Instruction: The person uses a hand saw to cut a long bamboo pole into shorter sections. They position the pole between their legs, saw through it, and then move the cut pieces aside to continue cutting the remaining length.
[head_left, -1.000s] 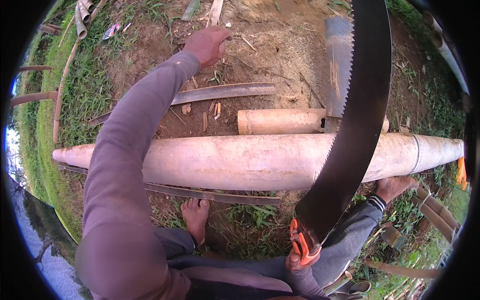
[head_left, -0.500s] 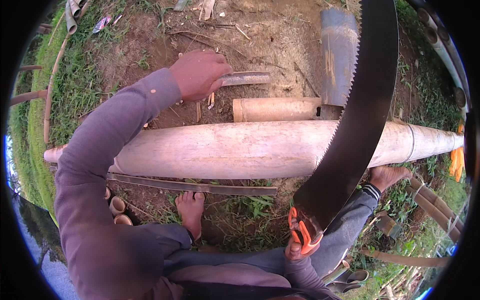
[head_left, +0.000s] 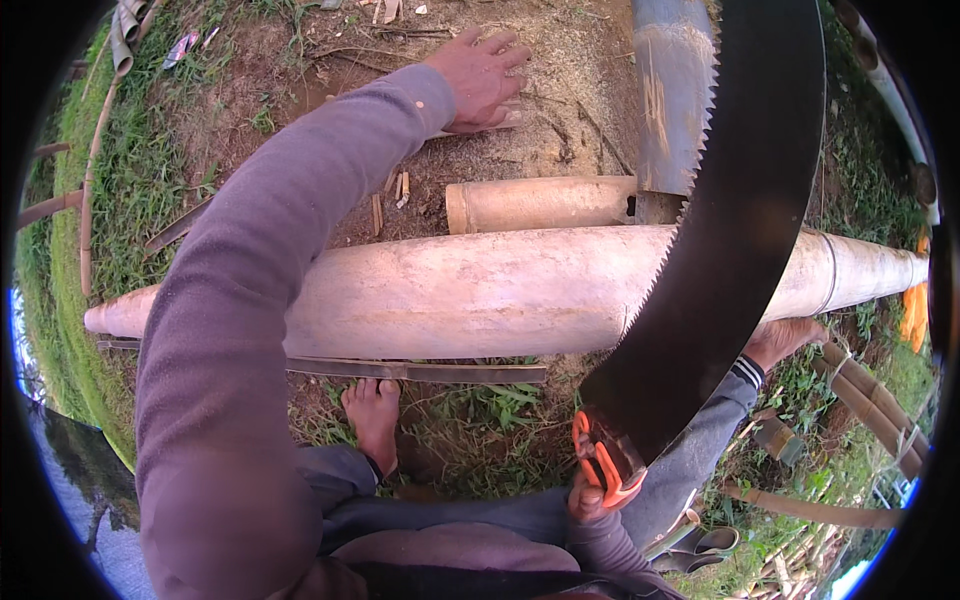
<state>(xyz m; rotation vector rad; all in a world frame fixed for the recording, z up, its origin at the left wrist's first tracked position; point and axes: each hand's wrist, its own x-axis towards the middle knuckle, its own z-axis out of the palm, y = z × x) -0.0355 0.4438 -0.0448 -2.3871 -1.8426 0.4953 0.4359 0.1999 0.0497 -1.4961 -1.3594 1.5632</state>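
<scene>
My left hand (head_left: 483, 82) is stretched far out over the sawdust-strewn soil, its fingers spread. Partly under its palm and wrist lies a short bamboo strip (head_left: 508, 121), mostly hidden. Near my lap, my right hand (head_left: 590, 496) grips a large handsaw (head_left: 730, 200) by its orange handle. The broad dark blade rises up and to the right, teeth on its left side, passing in front of a thick pale bamboo pole (head_left: 480, 295). Whether the blade touches the pole I cannot tell. The pole lies crosswise in front of me, and my left sleeve covers part of it.
Beyond the pole lie a short bamboo section (head_left: 545, 204) and a grey bamboo tube (head_left: 663, 100). A dark split strip (head_left: 470, 374) rests along the near side, by my bare foot (head_left: 371, 420). Tied bamboo poles (head_left: 870, 400) and an orange cloth (head_left: 914, 312) are at the right.
My left hand has moved farther away and to the right, and its fingers have spread over the short strip. The saw stays in my right hand, nearly unmoved.
</scene>
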